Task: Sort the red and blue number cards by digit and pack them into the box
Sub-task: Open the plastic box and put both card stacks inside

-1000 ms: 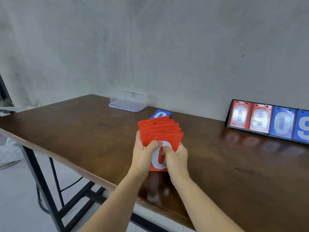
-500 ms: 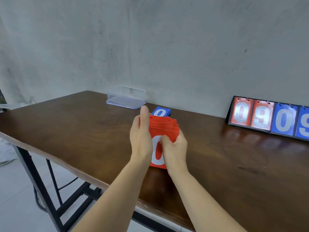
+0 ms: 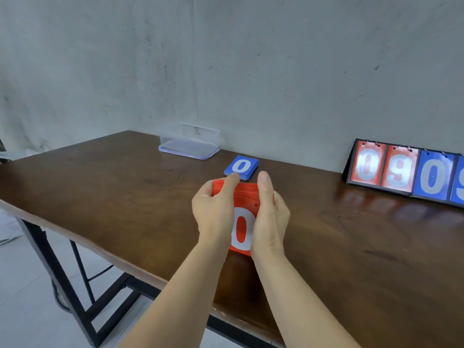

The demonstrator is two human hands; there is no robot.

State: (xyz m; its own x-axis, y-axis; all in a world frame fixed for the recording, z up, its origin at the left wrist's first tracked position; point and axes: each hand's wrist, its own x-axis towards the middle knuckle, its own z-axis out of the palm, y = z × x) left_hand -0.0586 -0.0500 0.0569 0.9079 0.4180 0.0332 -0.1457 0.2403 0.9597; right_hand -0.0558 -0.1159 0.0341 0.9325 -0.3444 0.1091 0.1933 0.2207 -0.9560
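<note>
Stack of red cards (image 3: 242, 229), held between both hands just above the table (image 3: 100, 197) near its front edge. The front card faces the camera and shows a white 0; the tops of the cards behind it show in a slightly fanned row above it. The left hand (image 3: 216, 214) grips the stack's left side, fingers curled round the edge and one finger stretched up along the top. The right hand (image 3: 270, 219) grips the right side, its fingers wrapped behind the cards and one digit standing straight up at the top corner.

Just beyond the hands, the blue cards (image 3: 241, 167) lie flat on the table in a neat pile, a white 0 on top. Farther back, against the wall (image 3: 251, 71), stands the clear box (image 3: 188, 146), open, its lid upright behind it. Well to the right a scoreboard (image 3: 406, 172) leans on its stand, showing red 0 and 9, then blue 0 and part of another digit. Left of the table, pale floor (image 3: 30, 285) shows past black table legs.
</note>
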